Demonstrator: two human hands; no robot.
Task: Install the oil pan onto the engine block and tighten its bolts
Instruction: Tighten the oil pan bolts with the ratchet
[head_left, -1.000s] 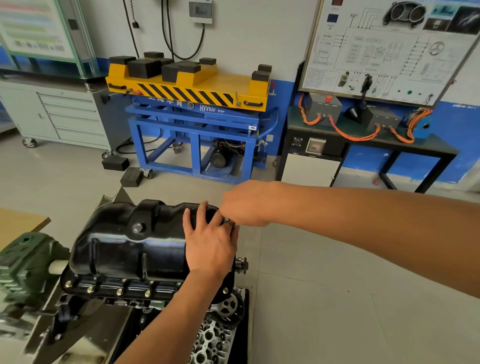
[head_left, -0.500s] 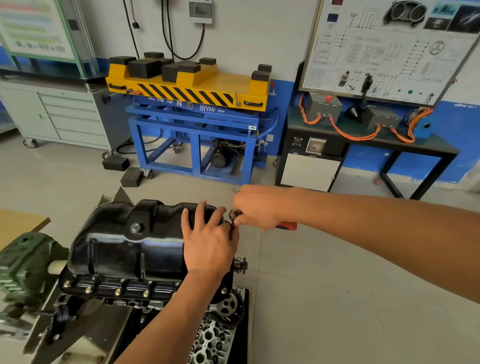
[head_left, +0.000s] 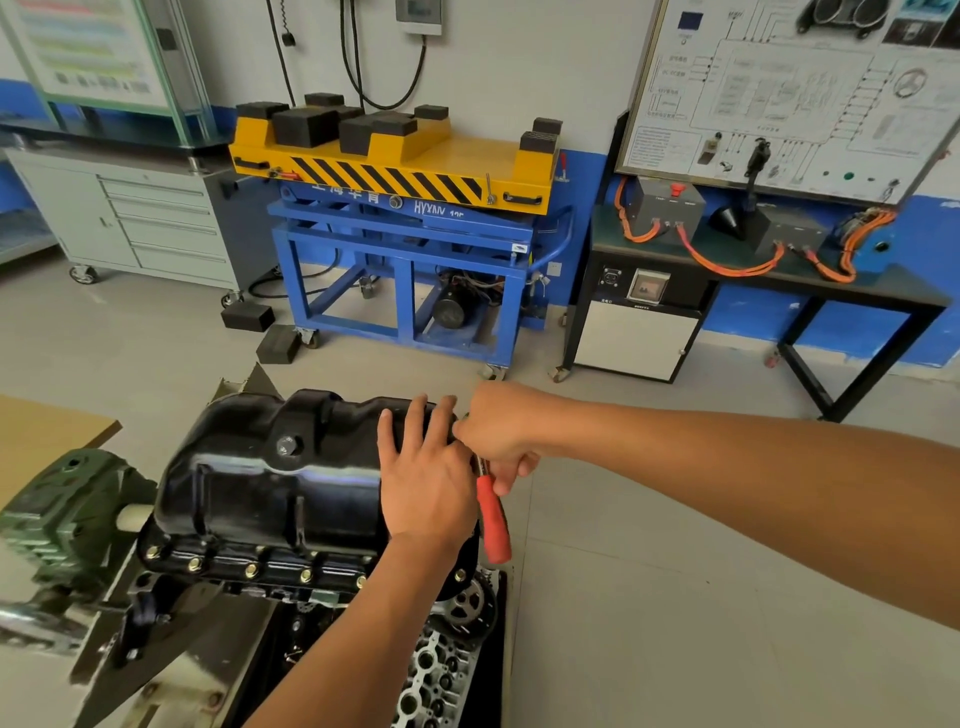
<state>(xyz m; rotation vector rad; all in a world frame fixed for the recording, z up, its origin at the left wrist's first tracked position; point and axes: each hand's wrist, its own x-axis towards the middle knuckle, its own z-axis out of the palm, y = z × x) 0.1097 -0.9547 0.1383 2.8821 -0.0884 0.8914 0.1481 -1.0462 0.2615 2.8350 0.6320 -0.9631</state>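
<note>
Where the oil pan sits: the oil pan (head_left: 270, 483) is seated on the upturned engine block (head_left: 332, 590), with its flange along the block's near edge, where a row of bolts (head_left: 251, 570) is already in.
Left grip: the left grip (head_left: 426, 478) is released and lies flat on the pan's right end, fingers spread, pressing down.
Right grip: the right grip (head_left: 498, 436) is clenched round the red-handled wrench (head_left: 493, 519) close to its head, at the block's far right corner.
Hidden: both hands cover the wrench head and its bolt, so I cannot tell whether the socket sits square.
Risk of slipping: a crooked socket would probably round the bolt head or jump off, driving knuckles into the pan or into the left fingers just beside it.
Risk of cross-threading: force on a bolt started askew could strip the block's thread.
Risk of uneven clamping: pulling this corner fully tight first may tilt the flange, and the joint could then leak.
</note>
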